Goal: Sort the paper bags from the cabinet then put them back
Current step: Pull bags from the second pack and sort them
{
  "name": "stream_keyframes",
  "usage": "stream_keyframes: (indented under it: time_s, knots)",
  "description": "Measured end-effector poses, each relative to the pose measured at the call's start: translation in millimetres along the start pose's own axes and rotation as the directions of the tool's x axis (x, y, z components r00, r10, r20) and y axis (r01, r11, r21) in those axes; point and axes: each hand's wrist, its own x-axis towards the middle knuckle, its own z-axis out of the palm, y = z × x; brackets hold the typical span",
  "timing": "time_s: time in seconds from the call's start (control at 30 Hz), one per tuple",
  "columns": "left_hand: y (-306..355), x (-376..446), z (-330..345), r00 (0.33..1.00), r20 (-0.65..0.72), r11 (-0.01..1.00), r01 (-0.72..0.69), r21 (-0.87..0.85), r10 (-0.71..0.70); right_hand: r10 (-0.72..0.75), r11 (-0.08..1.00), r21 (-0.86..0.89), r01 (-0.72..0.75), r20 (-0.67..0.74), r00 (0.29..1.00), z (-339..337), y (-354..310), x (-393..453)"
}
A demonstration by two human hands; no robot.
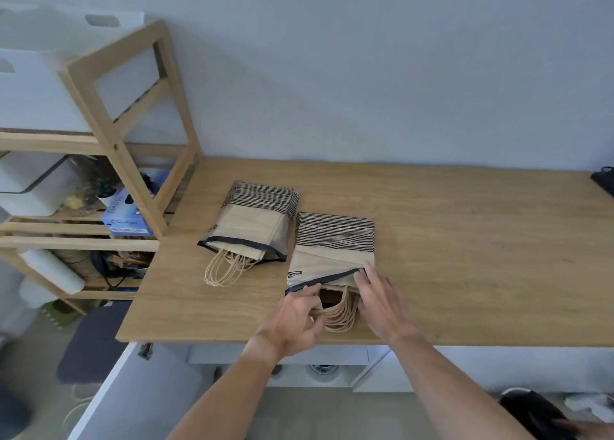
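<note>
Two striped pouches lie flat on the wooden table [465,240], each stuffed with folded brown paper bags. The left pouch [252,220] has looped paper handles spilling out of its near, open end. The right pouch [332,247] lies beside it. My left hand [295,320] pinches the bunch of paper bag handles [339,316] sticking out of the right pouch's mouth. My right hand [378,296] rests with fingers spread on that pouch's dark open edge and the bags under it.
A wooden shelf unit [133,134] stands at the table's left end, holding white boxes, a blue box [128,213] and a paper roll. A dark object [604,180] sits at the table's far right. An open white cabinet door [109,383] hangs below the table's near-left corner.
</note>
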Motion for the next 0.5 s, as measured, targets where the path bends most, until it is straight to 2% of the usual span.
stream_keyframes:
  time_s: [0.3,0.5]
  knots:
    - [10,-13,-13,0.994,-0.079,0.995,-0.076,-0.070,0.070,-0.080,0.997,0.001,0.080,-0.009,0.997,5,-20,3]
    - [0,-18,-19,0.997,0.022,0.997,0.068,0.045,-0.069,-0.116,0.993,-0.013,0.115,-0.064,0.991,8,-19,2]
